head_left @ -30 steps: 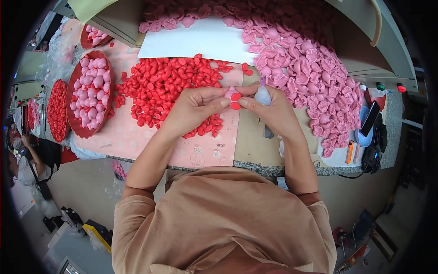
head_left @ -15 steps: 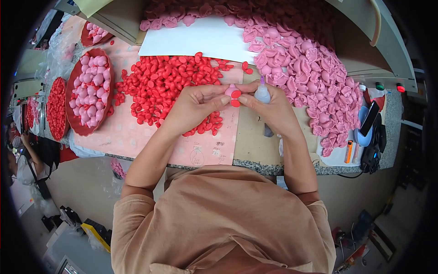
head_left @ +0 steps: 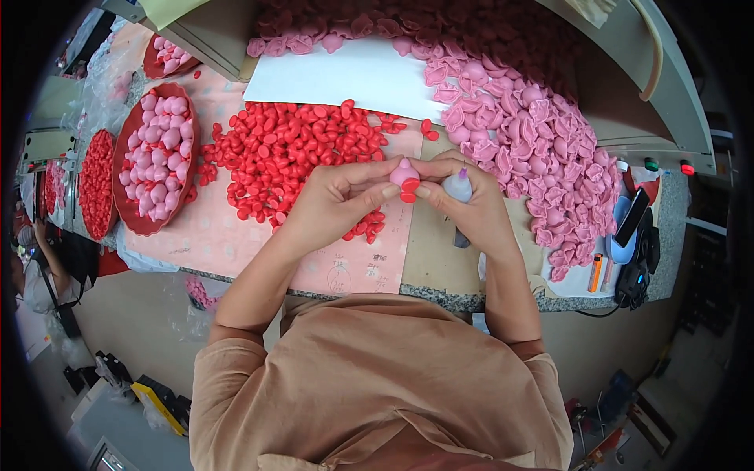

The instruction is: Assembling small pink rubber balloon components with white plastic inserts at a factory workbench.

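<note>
Between the fingertips of my left hand point(head_left: 334, 202) and my right hand point(head_left: 481, 212) is a small rounded pink piece point(head_left: 403, 172). Two red bean-like pieces point(head_left: 409, 187) sit against its near side, one just below the other. My left thumb and fingers pinch it from the left. On the other side, my right fingertips press against it. My right hand also grips a translucent squeeze bottle point(head_left: 457, 188) with a purple nozzle, pointing up and away. A loose heap of red pieces point(head_left: 290, 149) lies beyond my left hand.
Pink ruffled pieces point(head_left: 542, 141) form a big pile at right and back. A white sheet point(head_left: 338, 74) lies behind the red heap. At left stands a red scalloped tray point(head_left: 126, 200) of pink-and-red pieces. Near the right edge are a phone point(head_left: 631, 216) and an orange tube point(head_left: 595, 272).
Both hands have come slightly nearer to me with the pink piece and its red pieces. The bottle in my right hand has moved with them, its nozzle appearing shorter. The whole view has shifted slightly.
</note>
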Demonstrator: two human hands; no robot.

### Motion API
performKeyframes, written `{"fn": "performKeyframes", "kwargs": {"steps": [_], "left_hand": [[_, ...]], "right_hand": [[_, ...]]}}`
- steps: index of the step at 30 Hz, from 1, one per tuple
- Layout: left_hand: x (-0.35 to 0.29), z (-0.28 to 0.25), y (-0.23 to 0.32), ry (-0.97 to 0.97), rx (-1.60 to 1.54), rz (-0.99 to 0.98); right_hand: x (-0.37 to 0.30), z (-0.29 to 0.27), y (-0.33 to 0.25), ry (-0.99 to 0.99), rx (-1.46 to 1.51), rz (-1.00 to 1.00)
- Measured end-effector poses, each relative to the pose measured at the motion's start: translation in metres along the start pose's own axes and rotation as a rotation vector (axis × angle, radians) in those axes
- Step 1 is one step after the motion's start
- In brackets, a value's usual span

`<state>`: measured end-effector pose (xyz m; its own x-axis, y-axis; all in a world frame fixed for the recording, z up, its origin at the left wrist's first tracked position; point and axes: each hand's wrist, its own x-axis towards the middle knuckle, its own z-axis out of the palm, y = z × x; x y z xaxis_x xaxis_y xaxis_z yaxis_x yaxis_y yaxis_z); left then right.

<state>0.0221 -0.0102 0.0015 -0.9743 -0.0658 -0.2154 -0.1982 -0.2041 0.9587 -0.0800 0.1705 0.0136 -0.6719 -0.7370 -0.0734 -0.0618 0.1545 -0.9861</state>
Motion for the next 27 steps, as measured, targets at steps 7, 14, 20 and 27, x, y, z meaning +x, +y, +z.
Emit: {"fn": "performKeyframes", "kwargs": {"steps": [7,14,20,27], "left_hand": [[0.004,-0.003,-0.003,0.005,0.009,-0.007],[0.008,-0.006,-0.006,-0.039,-0.025,-0.043],[0.010,-0.008,-0.009,-0.021,0.032,-0.070],[0.007,-0.003,-0.005,0.005,-0.005,-0.017]], "right_hand": [[0.003,0.002,-0.002,0.012,0.053,0.062],[0.002,0.003,0.000,0.012,0.109,0.110],[0.003,0.003,0.004,0.012,0.159,0.129],[0.003,0.001,0.004,0.003,0.127,0.084]]}}
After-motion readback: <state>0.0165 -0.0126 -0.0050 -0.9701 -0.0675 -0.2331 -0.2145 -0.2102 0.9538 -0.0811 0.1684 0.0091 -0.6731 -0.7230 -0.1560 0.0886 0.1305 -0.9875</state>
